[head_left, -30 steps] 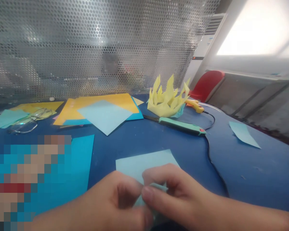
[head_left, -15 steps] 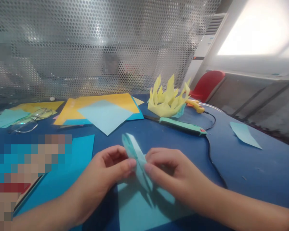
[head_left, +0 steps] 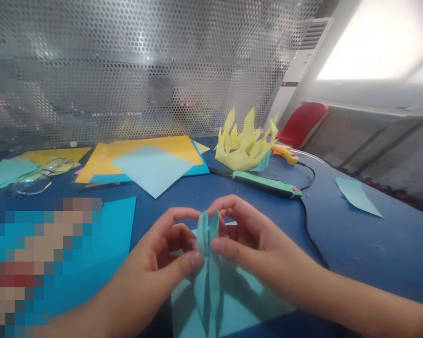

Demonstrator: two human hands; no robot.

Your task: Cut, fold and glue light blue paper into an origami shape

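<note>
Between both hands stands a narrow piece of folded light-teal paper (head_left: 207,277), with layered pointed flaps at its top. My left hand (head_left: 169,258) pinches its left side, thumb in front and fingers behind. From the other side my right hand (head_left: 243,234) grips the upper flaps, thumb near the middle and index finger over the top. Underneath lies a flat light-teal sheet (head_left: 246,300), partly shaded and partly hidden by the hands. The fingertips behind the folded paper are hidden.
Ahead lie stacked orange sheets (head_left: 102,159) with a pale blue square (head_left: 153,171) on top. A yellow folded-paper form (head_left: 236,157), a green-handled knife-like tool (head_left: 264,184) with a black cord, eyeglasses (head_left: 33,180) and a blue sheet (head_left: 116,234) surround the hands.
The folded paper has turned from leaning left to standing upright, facing me. Both hands have shifted, with their index fingers raised to its top; its flaps now show apart.
</note>
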